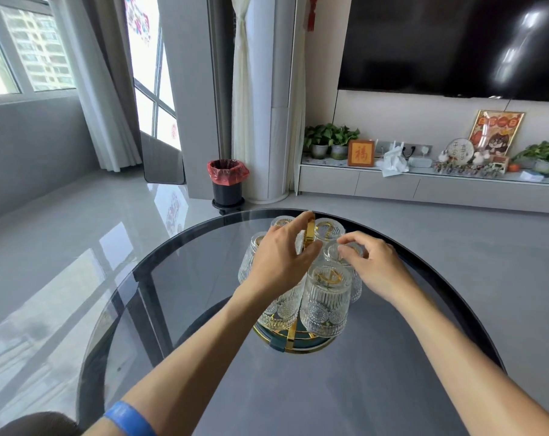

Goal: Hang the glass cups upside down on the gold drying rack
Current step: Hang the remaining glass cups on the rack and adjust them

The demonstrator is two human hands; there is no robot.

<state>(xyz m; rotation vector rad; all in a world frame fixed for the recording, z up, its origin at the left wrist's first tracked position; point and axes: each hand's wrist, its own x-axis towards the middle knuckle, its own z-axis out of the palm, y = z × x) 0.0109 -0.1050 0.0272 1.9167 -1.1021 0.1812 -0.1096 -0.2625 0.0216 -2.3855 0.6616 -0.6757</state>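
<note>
The gold drying rack (298,347) stands on the far half of a dark glass table, its round base showing under the cups. Several ribbed glass cups hang on it upside down, the nearest one (325,303) in front. My left hand (276,262) reaches over the rack from the left, with thumb and fingers closed around the upright gold handle (311,226). My right hand (377,265) comes from the right, and its fingertips pinch the raised base of the right-hand cup (331,251), which sits on a prong. The left hand hides part of the left cups.
The oval glass table (392,388) has a dark rim that curves just behind the rack. Beyond it is grey floor, a bin with a red bag (227,184), and a low TV cabinet (424,187) carrying plants and ornaments. A blue band is on my left forearm.
</note>
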